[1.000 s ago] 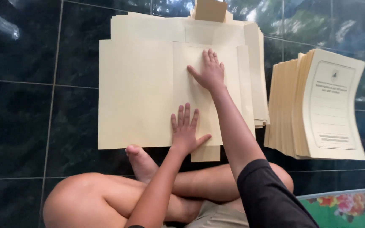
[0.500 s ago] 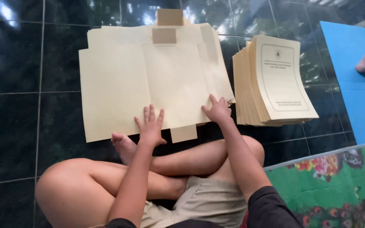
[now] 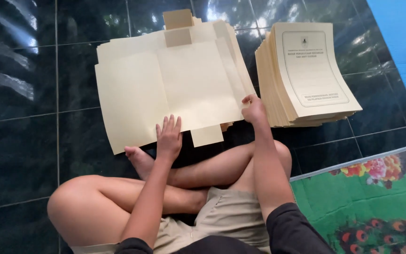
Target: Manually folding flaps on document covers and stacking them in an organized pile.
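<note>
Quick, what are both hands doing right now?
Left hand: open, flat on the unfolded cream paper folder.
Right hand: closed, pinching that folder's right edge.

Plenty of open dark tile floor [image 3: 24, 141] is sitting free across the left of the frame. Centre top, the unfolded cream sheets [image 3: 165, 94] are hogging space, the folder stack [image 3: 306, 75] is crowding upper right, and crossed legs [image 3: 165, 188] are blocking the bottom.

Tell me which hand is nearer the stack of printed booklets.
Right. The right hand grips the flat sheet's right edge, just beside the stack of printed booklets. The left hand presses the sheet's lower edge, farther away.
</note>
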